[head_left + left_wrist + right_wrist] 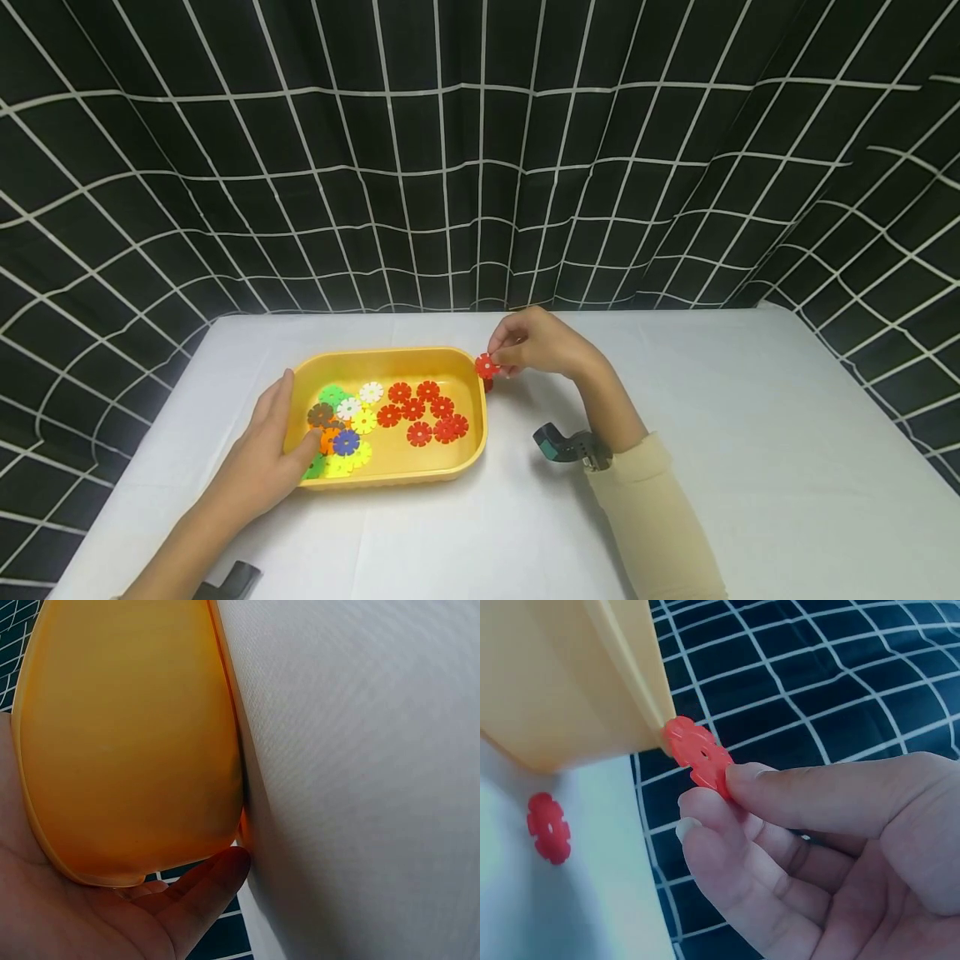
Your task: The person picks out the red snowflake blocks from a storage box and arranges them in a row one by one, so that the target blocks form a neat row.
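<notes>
My right hand (540,340) pinches a red snowflake disc (486,366) between thumb and fingertips, at the right rim of the yellow tray (390,481). In the right wrist view this notched disc (699,754) overlaps the tray's outer wall. Another red disc (549,829) lies on the white table beside the tray, mostly hidden in the head view. My left hand (262,454) holds the tray's left end, thumb over the rim and fingers along the outside. In the left wrist view, its fingers (206,896) curve round the tray's end.
Several red discs (412,408) lie in the tray's right half. Green, white, yellow, brown, orange and blue discs (347,442) are heaped in its left half. White cloth (750,433) covers the table, with a black gridded curtain (480,167) behind it.
</notes>
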Available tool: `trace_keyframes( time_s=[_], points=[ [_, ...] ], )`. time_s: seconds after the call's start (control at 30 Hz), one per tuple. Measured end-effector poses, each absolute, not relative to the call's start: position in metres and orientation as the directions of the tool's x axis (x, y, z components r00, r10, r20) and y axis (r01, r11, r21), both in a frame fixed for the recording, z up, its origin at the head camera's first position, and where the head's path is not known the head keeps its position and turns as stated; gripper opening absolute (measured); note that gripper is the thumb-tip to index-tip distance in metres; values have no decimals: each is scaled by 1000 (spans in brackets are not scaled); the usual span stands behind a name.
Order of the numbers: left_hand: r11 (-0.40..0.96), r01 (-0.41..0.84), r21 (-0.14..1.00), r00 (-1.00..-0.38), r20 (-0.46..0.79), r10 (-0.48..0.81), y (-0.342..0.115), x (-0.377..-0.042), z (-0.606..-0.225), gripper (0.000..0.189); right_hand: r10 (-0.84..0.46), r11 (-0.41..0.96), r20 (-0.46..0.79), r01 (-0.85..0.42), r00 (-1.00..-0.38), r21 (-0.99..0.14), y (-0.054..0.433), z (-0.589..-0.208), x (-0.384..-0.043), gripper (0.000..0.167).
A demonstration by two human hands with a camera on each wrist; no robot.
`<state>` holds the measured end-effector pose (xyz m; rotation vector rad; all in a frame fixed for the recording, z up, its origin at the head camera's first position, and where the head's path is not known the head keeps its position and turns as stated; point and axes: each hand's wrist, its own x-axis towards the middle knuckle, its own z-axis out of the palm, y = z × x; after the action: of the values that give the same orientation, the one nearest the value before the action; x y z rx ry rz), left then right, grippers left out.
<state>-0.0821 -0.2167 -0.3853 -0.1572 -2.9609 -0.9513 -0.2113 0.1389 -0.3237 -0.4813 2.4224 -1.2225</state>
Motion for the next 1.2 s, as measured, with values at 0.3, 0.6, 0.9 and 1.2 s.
trace_keyframes(
  time_s=[0.3,0.6,0.9,1.2],
  points=[
    [810,102,578,-995,58,84,-216,-82,-386,90,-441,550,-215,-73,-872,-832,147,-333,-218,4],
    [807,97,582,-995,50,84,-216,-82,-385,91,-402,586,-270,-19,-875,-810,151,-343,-223,4],
    [808,97,581,-995,53,82,-215,-80,-384,90,-358,667,-318,-2,-878,-745,150,-358,-228,6],
    [800,99,592,-995,53,83,-215,-80,-384,91,-345,724,-322,-32,-882,-689,150,-367,-232,7]
  ],
)
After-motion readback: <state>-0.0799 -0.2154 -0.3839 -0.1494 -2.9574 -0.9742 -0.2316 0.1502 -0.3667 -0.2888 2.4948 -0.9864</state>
